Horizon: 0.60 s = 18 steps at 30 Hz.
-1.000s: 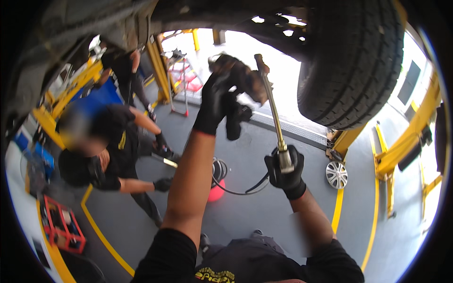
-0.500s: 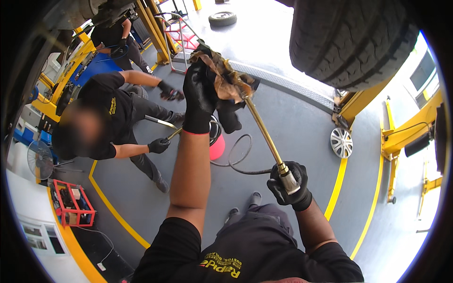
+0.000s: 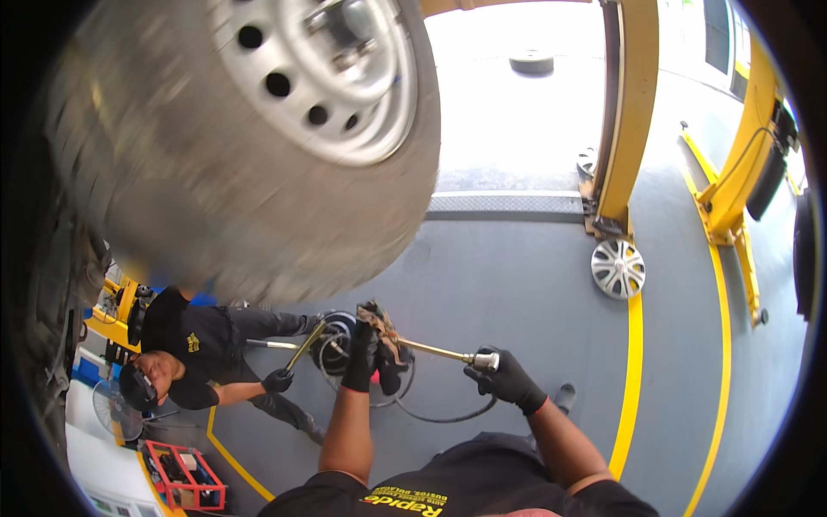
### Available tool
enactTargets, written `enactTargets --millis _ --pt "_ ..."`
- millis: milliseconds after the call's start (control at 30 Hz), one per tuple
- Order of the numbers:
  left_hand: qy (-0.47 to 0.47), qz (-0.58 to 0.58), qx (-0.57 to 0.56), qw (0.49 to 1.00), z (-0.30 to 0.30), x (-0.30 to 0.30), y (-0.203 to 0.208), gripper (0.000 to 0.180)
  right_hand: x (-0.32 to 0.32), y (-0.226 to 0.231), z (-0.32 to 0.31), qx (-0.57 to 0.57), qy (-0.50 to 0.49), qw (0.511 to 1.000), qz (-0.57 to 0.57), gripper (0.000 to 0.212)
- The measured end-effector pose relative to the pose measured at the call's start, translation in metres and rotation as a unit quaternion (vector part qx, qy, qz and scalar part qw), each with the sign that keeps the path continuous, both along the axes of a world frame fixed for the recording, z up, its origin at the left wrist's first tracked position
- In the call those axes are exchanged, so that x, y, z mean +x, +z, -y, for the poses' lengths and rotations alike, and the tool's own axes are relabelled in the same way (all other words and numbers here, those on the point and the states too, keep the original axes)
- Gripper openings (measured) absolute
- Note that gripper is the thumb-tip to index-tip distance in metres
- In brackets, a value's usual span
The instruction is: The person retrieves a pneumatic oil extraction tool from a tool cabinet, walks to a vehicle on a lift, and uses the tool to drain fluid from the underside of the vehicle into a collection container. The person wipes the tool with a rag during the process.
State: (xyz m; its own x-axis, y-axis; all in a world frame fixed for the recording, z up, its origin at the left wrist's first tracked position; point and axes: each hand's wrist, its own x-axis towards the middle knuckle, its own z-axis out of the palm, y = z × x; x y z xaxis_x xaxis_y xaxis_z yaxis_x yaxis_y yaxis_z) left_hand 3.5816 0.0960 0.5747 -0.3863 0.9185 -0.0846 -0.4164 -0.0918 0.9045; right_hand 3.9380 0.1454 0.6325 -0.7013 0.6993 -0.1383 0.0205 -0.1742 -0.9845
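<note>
In front of me a thin brass-coloured metal pipe lies nearly level, with a silver fitting at its right end. My gloved right hand is closed around that fitting end. A crumpled brown rag covers the left end of the pipe, and my gloved left hand grips it there. What the rag hides of the pipe's tip cannot be seen. A black hose loops from my right hand down to the left, toward a round container on the floor.
A large tyre on a steel wheel hangs at the upper left. A co-worker at left holds a brass-coloured bar. Yellow lift posts and a hubcap are at right; a red tool cart is lower left.
My view has swung, so the tyre now fills the upper left. My hands, with rag and pipe, have come lower and closer to me. The pipe has gone from steep to nearly level.
</note>
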Motion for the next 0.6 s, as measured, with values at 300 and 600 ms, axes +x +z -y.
enactTargets --millis 300,600 --pt "0.071 0.049 -0.055 0.995 -0.204 0.107 0.010 0.036 0.058 -0.049 -0.224 0.038 -0.049 0.998 -0.020 0.025" --pt "0.119 0.314 0.216 0.917 -0.270 0.039 -0.080 0.048 -0.042 -0.053 -0.519 -0.051 -0.096 0.957 -0.268 0.039"
